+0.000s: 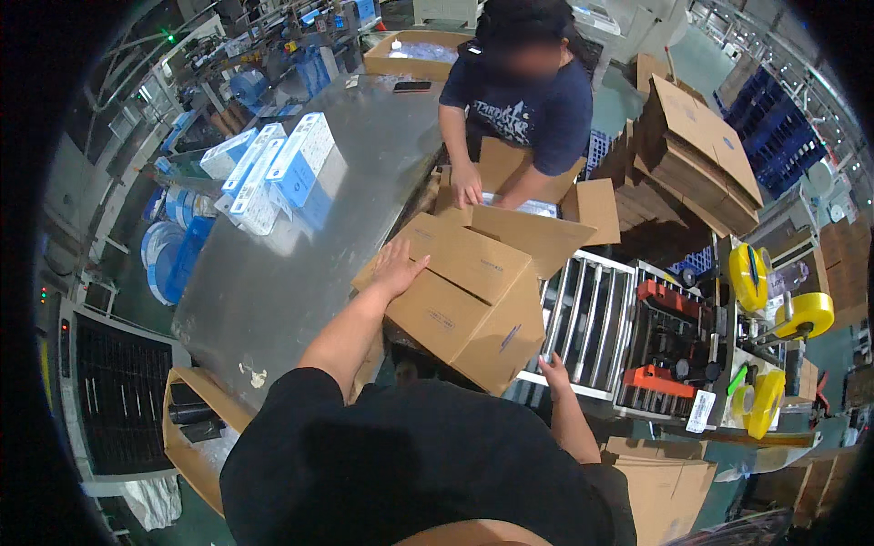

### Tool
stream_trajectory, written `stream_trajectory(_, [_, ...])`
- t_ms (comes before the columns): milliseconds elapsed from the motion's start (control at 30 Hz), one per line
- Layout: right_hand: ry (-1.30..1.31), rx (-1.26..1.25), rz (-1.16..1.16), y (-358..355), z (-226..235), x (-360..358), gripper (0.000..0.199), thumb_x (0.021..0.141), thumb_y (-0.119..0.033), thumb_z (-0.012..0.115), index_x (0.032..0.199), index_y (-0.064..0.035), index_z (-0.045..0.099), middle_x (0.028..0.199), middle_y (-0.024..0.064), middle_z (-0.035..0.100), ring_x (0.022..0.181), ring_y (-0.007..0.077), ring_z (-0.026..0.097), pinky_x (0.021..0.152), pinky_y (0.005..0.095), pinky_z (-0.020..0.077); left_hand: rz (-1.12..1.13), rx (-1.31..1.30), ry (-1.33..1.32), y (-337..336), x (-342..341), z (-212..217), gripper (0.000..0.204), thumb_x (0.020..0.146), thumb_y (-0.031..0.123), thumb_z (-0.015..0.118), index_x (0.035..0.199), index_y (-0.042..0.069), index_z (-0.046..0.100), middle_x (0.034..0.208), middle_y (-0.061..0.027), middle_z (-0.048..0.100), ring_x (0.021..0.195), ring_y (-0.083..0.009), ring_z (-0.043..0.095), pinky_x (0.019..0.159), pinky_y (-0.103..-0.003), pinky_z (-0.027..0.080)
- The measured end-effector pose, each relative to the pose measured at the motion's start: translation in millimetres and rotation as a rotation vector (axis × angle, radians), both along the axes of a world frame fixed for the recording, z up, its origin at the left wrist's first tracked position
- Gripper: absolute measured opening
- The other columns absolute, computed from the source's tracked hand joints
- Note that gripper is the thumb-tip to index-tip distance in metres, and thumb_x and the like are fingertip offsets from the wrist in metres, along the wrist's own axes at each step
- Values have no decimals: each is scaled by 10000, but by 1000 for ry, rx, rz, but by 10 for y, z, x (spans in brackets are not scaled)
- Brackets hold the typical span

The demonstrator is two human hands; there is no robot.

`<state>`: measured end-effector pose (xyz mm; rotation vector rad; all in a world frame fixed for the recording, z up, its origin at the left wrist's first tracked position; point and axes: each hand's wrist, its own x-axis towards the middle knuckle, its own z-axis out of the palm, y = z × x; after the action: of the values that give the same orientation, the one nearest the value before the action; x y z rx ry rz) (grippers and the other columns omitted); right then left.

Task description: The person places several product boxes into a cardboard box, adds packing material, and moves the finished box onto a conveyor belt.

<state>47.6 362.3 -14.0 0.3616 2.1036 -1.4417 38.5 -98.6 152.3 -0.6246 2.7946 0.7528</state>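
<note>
In front of me a brown cardboard box (442,291) sits tilted, its top flaps folded down. My left hand (398,270) lies flat on the box's far left part, fingers spread. Off the box's right side, beside the roller conveyor (583,318), is my right hand (554,371), fingers apart and nothing visible in it. Whether it touches the box I cannot tell. Across from me a person in a dark blue shirt (546,109) reaches both hands into an open cardboard box (590,209), where something white and blue partly shows.
Several white and blue cartons (300,162) stand on the metal table (364,136). A dark phone (412,86) lies at its far end. To the right are a taping machine with red parts (657,382), yellow tape rolls (748,278) and stacked flat cardboard (701,150).
</note>
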Motion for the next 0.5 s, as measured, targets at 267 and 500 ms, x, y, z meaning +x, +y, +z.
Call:
stream_trajectory(267, [-230, -517, -184, -313, -993, 621, 812, 878, -601, 550, 1384, 16, 398, 1342, 155, 509, 1232, 274, 471, 991, 450, 388, 5, 97, -77, -359, -209, 49, 900, 881, 673, 397, 1488, 38, 203, 1564, -171, 139, 1450, -351, 80, 1171, -448, 92])
stream_trajectory(500, [-70, -512, -181, 173, -115, 472, 399, 921, -259, 602, 1260, -53, 550, 1129, 81, 643, 978, 216, 625, 812, 341, 496, -66, 615, 199, -708, -131, -498, 647, 963, 526, 371, 1456, 108, 343, 1500, -143, 322, 1402, -285, 249, 1144, -433, 179])
